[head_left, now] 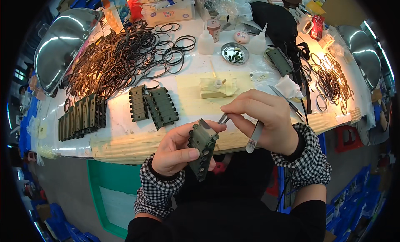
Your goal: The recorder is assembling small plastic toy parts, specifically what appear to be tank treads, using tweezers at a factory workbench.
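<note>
- Below the table edge (125, 148), at centre: left hand (177, 152) closed round a green plastic block (202, 147) w/ a row of round holes down its side; block held tilted, top end toward the tweezers.
- Right hand (266, 123) pinched shut on metal tweezers (255, 135); tips meet the block's upper end. What the tips carry: too small to tell.
- Handling (est.): block looks rigid, light, smooth moulded; grip by the long sides, clear of the holes.
- On table: matching green blocks (154, 104), more in a row (81, 117), heap of black rubber rings (121, 54), small metal dish (234, 53), two squeeze bottles (206, 42).
</note>
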Available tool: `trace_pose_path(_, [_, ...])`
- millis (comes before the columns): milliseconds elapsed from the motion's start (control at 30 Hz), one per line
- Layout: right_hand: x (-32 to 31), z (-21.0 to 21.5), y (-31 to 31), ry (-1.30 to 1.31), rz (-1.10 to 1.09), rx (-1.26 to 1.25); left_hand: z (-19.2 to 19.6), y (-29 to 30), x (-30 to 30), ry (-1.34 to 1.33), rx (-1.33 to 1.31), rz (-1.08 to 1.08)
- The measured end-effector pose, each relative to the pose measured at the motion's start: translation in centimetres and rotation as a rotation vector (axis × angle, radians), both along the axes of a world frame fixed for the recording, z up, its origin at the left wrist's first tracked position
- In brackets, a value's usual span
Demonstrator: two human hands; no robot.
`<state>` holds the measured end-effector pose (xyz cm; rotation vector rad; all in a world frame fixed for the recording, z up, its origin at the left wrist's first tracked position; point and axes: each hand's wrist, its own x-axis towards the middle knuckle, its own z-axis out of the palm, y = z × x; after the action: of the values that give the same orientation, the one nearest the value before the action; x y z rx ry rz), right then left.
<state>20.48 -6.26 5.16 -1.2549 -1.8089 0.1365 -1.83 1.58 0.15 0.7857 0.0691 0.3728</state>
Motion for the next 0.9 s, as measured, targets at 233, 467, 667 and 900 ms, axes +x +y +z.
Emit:
trace_pose_path(233, [0.7, 0.9, -0.3, 0.262, -0.015, -0.441, -0.8, 0.2, -0.7, -0.13, -0.102, 0.091])
trace_pose_path(467, [1.4, 0.0, 0.0, 0.662, 0.133, -0.732, -1.2, 0.2, -0.5, -0.242, -0.248, 0.148])
trace_pose_path(667, [1.0, 0.3, 0.2, 0.6, 0.168, -0.768, -1.4, 0.2, -0.5, -0.197, -0.193, 0.15])
trace_pose_path(900, [0.8, 0.0, 0.3, 0.25, 0.101, -0.491, -0.4, -0.5, 0.1, -0.015, -0.129, 0.167])
